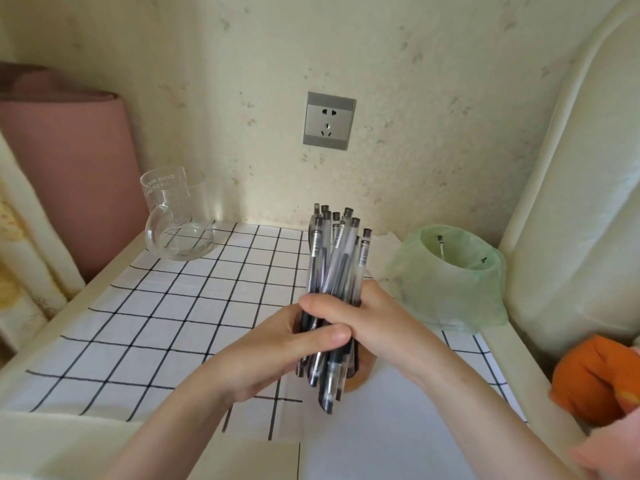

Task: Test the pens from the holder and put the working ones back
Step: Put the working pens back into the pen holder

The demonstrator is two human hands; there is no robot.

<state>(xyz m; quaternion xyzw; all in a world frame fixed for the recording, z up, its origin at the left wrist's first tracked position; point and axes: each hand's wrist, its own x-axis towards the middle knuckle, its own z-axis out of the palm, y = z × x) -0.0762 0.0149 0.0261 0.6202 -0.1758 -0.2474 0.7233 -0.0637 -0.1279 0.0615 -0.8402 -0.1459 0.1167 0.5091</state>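
Note:
A bundle of several clear gel pens (334, 268) with dark caps stands upright above the table, caps toward the wall. Both hands hold it. My left hand (277, 351) wraps the bundle from the left, its thumb lying across the front. My right hand (367, 323) grips the same bundle from the right, fingers curled over the pens. The pen tips hang just above a white sheet of paper (398, 427). A clear glass cup (180, 220) stands at the back left of the table.
The table wears a white cloth with a black grid (156, 323). A small bin lined with a green bag (453, 275) sits at the right with a pen inside. A wall socket (329, 121), a pink roll (69, 168) and an orange object (595, 379) surround the table.

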